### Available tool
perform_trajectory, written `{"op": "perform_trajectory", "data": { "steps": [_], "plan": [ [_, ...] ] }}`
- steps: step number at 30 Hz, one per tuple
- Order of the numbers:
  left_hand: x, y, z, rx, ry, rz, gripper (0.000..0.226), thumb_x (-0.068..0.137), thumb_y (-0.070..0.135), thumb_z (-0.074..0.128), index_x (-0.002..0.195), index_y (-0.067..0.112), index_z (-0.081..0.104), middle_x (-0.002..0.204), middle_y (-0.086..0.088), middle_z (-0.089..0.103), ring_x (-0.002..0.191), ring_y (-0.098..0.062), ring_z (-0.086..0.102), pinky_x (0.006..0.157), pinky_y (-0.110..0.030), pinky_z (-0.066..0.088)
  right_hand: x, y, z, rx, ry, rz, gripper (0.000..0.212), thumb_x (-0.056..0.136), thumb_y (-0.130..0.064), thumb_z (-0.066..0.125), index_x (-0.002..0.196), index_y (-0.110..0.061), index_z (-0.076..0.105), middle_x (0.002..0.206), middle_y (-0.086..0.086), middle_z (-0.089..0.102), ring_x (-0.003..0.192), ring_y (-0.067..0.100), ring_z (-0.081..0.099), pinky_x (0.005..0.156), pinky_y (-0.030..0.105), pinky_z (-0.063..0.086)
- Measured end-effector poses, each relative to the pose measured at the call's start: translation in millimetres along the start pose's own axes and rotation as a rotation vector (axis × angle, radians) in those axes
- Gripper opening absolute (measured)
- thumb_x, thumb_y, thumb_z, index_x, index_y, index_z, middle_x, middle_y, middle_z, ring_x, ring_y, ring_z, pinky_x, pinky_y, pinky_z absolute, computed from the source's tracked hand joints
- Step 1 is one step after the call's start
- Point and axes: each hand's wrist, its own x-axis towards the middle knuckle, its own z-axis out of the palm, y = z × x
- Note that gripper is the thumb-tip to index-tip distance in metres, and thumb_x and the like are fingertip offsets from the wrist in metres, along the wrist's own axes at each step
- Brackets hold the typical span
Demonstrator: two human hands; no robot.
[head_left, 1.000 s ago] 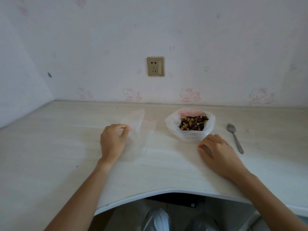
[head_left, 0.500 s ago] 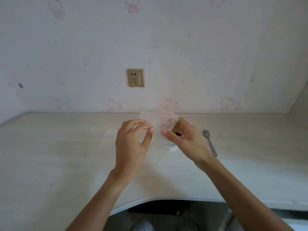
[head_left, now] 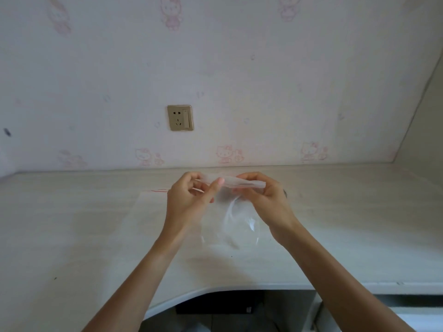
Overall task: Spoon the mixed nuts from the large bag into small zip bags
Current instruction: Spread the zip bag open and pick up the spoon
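**Both hands at the bag's mouth**

Your left hand [head_left: 189,200] and right hand [head_left: 261,200] each pinch the top edge of the small zip bag [head_left: 230,212], held up above the table [head_left: 72,224], forearms converging, the bag hanging between them.

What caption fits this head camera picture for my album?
Both hands, left and right, pinch a clear zip bag by its top above the table.

Clear glossy plastic zip bag [head_left: 230,212]
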Motion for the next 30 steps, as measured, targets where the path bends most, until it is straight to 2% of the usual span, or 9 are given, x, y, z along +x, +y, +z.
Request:
{"op": "perform_trajectory", "data": {
  "steps": [7, 10, 12, 16, 19, 21, 24, 27, 30],
  "plan": [
    [-1, -7, 0, 0.089, -0.03, 0.082, 0.055, 0.056, 0.058, 0.095, 0.089, 0.027, 0.063, 0.078, 0.009, 0.076, 0.067, -0.012, 0.075, 0.06, -0.021, 0.056, -8, -5, 2, 0.009, -0.113, 0.081, 0.047, 0.075, -0.016, 0.092, 0.115, -0.015, 0.067, 0.113, -0.001, 0.076, 0.103, 0.013, 0.073, 0.085, 0.028, 0.061],
    [-3, -5, 1, 0.058, -0.024, 0.103, 0.06, 0.048, 0.063, 0.093, 0.085, 0.028, 0.062, 0.075, 0.007, 0.074, 0.065, -0.013, 0.073, 0.059, -0.022, 0.058, -9, -4, 6, 0.011, -0.054, 0.043, 0.023, 0.086, -0.023, 0.084, 0.104, -0.014, 0.071, 0.118, -0.001, 0.073, 0.111, 0.018, 0.07, 0.089, 0.029, 0.06],
    [-4, -4, 3, 0.029, 0.014, 0.116, 0.054, 0.052, 0.058, 0.093, 0.084, 0.026, 0.062, 0.076, 0.006, 0.074, 0.067, -0.015, 0.073, 0.062, -0.027, 0.06, -9, -4, 8, -0.023, -0.049, -0.003, 0.005, 0.093, -0.024, 0.077, 0.092, -0.019, 0.075, 0.123, -0.004, 0.07, 0.12, 0.015, 0.064, 0.088, 0.022, 0.055],
    [-5, -4, 8, -0.016, 0.044, 0.126, 0.035, 0.085, 0.036, 0.084, 0.08, 0.014, 0.056, 0.07, -0.006, 0.07, 0.07, -0.037, 0.068, 0.067, -0.057, 0.058, -10, -3, 9, -0.091, -0.05, 0.005, 0.013, 0.097, -0.025, 0.07, 0.086, -0.022, 0.077, 0.135, 0.0, 0.061, 0.125, 0.012, 0.059, 0.089, 0.019, 0.048],
    [-6, -2, 6, 0.061, 0.051, 0.189, 0.035, 0.083, 0.039, 0.085, 0.081, 0.023, 0.053, 0.069, -0.007, 0.068, 0.068, -0.035, 0.067, 0.067, -0.054, 0.056, -11, -5, 9, -0.01, -0.092, -0.004, 0.019, 0.1, -0.019, 0.065, 0.093, -0.02, 0.082, 0.134, 0.003, 0.062, 0.132, 0.016, 0.055, 0.091, 0.021, 0.054],
    [-6, 1, 5, 0.055, -0.01, 0.187, 0.037, 0.077, 0.046, 0.086, 0.093, 0.031, 0.056, 0.072, -0.002, 0.07, 0.072, -0.03, 0.07, 0.072, -0.055, 0.058, -10, -7, 8, 0.008, -0.102, -0.001, 0.022, 0.102, -0.019, 0.061, 0.099, -0.015, 0.082, 0.131, 0.003, 0.065, 0.13, 0.017, 0.058, 0.099, 0.028, 0.053],
    [-4, 3, 1, 0.072, -0.159, 0.214, 0.048, 0.072, 0.056, 0.086, 0.11, 0.041, 0.061, 0.068, -0.001, 0.062, 0.07, -0.023, 0.066, 0.069, -0.042, 0.058, -12, -14, 5, 0.028, -0.096, 0.02, 0.026, 0.103, -0.023, 0.061, 0.098, -0.009, 0.082, 0.122, 0.001, 0.073, 0.117, 0.014, 0.068, 0.095, 0.021, 0.052],
    [-5, 5, 0, 0.149, -0.196, 0.297, 0.034, 0.072, 0.047, 0.093, 0.098, 0.037, 0.073, 0.078, 0.016, 0.071, 0.077, -0.005, 0.068, 0.066, -0.019, 0.05, -13, -18, 5, 0.076, -0.068, 0.012, 0.027, 0.103, -0.024, 0.062, 0.102, -0.005, 0.081, 0.124, 0.006, 0.073, 0.116, 0.02, 0.069, 0.097, 0.026, 0.052],
    [-5, 5, 2, 0.191, -0.147, 0.328, 0.021, 0.074, 0.041, 0.092, 0.083, 0.028, 0.076, 0.081, 0.018, 0.075, 0.078, -0.005, 0.069, 0.066, -0.013, 0.046, -12, -20, 7, 0.065, -0.063, 0.01, 0.031, 0.103, -0.031, 0.061, 0.106, -0.007, 0.081, 0.12, 0.011, 0.075, 0.116, 0.023, 0.069, 0.101, 0.029, 0.052]
  ]
}}
